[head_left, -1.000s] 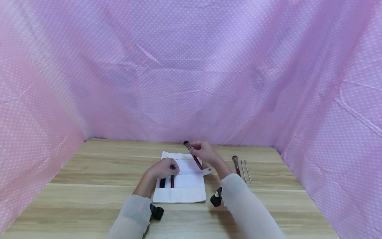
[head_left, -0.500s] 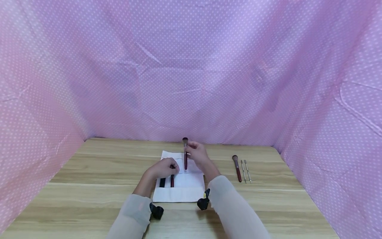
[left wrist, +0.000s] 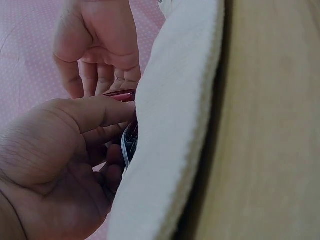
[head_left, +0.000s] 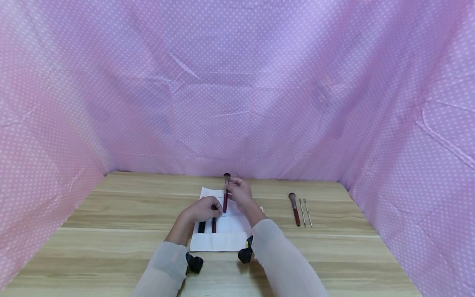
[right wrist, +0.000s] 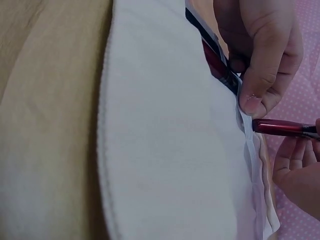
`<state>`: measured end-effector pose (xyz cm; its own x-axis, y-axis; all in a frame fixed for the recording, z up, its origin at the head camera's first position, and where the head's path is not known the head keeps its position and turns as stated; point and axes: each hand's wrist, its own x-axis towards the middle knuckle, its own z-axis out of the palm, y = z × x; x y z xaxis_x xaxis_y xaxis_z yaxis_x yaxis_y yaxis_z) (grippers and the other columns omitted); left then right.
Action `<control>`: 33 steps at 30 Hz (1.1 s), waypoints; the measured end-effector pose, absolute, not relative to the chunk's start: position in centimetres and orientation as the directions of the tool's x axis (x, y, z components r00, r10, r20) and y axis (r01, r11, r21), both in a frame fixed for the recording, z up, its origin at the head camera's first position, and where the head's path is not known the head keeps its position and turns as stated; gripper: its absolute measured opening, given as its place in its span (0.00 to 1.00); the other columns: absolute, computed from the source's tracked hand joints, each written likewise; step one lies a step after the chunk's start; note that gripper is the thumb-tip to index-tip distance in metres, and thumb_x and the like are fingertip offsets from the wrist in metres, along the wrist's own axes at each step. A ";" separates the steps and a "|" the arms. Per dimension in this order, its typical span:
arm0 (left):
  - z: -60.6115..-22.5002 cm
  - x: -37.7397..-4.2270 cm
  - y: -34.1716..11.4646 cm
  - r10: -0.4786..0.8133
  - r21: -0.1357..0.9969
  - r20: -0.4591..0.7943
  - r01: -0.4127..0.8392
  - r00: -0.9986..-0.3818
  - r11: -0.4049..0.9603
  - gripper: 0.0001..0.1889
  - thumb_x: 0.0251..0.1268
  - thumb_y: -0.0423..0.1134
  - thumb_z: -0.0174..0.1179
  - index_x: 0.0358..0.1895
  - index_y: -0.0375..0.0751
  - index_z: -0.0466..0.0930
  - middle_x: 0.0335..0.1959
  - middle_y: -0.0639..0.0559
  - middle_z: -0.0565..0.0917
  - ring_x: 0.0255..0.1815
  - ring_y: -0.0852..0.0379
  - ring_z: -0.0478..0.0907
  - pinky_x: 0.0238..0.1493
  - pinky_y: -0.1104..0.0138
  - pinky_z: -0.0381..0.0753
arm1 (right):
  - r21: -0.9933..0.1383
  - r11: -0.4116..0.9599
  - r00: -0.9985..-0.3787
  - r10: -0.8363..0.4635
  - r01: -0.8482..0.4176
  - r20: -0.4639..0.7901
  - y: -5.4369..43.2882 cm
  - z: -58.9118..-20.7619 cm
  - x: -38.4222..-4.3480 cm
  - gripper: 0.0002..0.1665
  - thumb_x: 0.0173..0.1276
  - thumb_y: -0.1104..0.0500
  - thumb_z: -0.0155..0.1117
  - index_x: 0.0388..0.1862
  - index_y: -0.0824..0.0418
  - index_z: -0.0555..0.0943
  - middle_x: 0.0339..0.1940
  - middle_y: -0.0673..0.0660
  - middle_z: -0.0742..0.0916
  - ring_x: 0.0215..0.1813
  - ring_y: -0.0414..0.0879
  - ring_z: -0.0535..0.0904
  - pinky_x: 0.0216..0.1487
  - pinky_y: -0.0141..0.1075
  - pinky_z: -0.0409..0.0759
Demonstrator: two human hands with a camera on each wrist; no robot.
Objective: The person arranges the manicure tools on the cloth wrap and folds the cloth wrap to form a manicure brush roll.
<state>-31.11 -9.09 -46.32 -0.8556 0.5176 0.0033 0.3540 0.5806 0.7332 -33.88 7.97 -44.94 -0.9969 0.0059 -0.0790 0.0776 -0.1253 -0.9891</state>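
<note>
A white fabric brush roll (head_left: 222,243) lies unfolded on the table. My left hand (head_left: 203,209) is at its left side, thumb and fingers pinching the roll's white elastic band (right wrist: 248,132). Under that hand, a red-handled brush (head_left: 214,226) and a black flat item (head_left: 202,227) are tucked into the roll. My right hand (head_left: 240,193) holds a makeup brush (head_left: 225,201) over the roll's upper part, dark bristles up and red handle pointing down. In the right wrist view, the handle's end is right at the elastic band, beside the left thumb.
On the right of the wooden table (head_left: 352,255) lie another red-handled makeup brush (head_left: 295,212) and two thin metal tools (head_left: 308,213) side by side. A pink dotted cloth (head_left: 237,103) hangs around the table's back and sides.
My right hand has moved left with the makeup brush, from the roll's right edge to beside the left hand. The brush has turned from slanted to nearly upright. My left hand has stayed put.
</note>
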 end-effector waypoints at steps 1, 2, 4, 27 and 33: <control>-46.3 -31.1 -9.1 0.522 0.731 0.007 0.360 -0.853 0.580 0.03 0.64 0.31 0.62 0.33 0.40 0.84 0.32 0.55 0.82 0.34 0.58 0.74 0.39 0.63 0.74 | -0.989 -0.124 -0.996 0.006 0.082 -0.084 7.9 -45.0 -33.9 0.17 0.72 0.68 0.63 0.58 0.69 0.79 0.44 0.56 0.85 0.44 0.44 0.80 0.47 0.39 0.85; -46.3 -31.1 -9.1 0.526 0.728 0.009 0.366 -0.850 0.579 0.03 0.64 0.30 0.62 0.33 0.40 0.84 0.32 0.55 0.82 0.34 0.58 0.74 0.39 0.63 0.74 | -0.988 -0.126 -0.996 0.009 0.086 -0.088 7.9 -45.0 -33.9 0.17 0.72 0.68 0.63 0.58 0.68 0.79 0.45 0.57 0.85 0.44 0.44 0.80 0.47 0.39 0.84; -46.3 -31.2 -9.1 0.533 0.726 0.012 0.373 -0.846 0.578 0.04 0.64 0.30 0.62 0.33 0.40 0.85 0.32 0.55 0.82 0.34 0.58 0.74 0.39 0.63 0.75 | -0.988 -0.132 -0.996 0.017 0.084 -0.087 7.9 -45.2 -34.0 0.16 0.71 0.68 0.63 0.57 0.68 0.80 0.47 0.60 0.86 0.44 0.44 0.80 0.45 0.38 0.84; -46.2 -31.8 -9.3 0.550 0.741 0.017 0.380 -0.835 0.554 0.06 0.67 0.27 0.61 0.33 0.40 0.84 0.33 0.54 0.82 0.35 0.58 0.75 0.40 0.62 0.75 | -0.994 0.031 -0.994 -0.032 0.105 -0.106 8.6 -46.3 -34.3 0.17 0.69 0.72 0.64 0.56 0.72 0.78 0.39 0.57 0.86 0.34 0.42 0.81 0.36 0.32 0.84; -46.0 -31.9 -9.4 0.557 0.736 0.013 0.385 -0.831 0.557 0.06 0.67 0.27 0.60 0.34 0.40 0.84 0.34 0.54 0.82 0.35 0.57 0.75 0.40 0.62 0.75 | -0.989 0.088 -0.989 -0.074 0.118 -0.124 8.9 -46.1 -34.3 0.20 0.70 0.71 0.64 0.60 0.69 0.76 0.48 0.62 0.87 0.39 0.45 0.83 0.41 0.33 0.84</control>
<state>-31.95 -9.41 -46.04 -0.8305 0.5568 0.0127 0.3847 0.5571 0.7359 -34.28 8.90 -46.06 -0.9894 -0.0744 -0.1243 0.1177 0.0876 -0.9892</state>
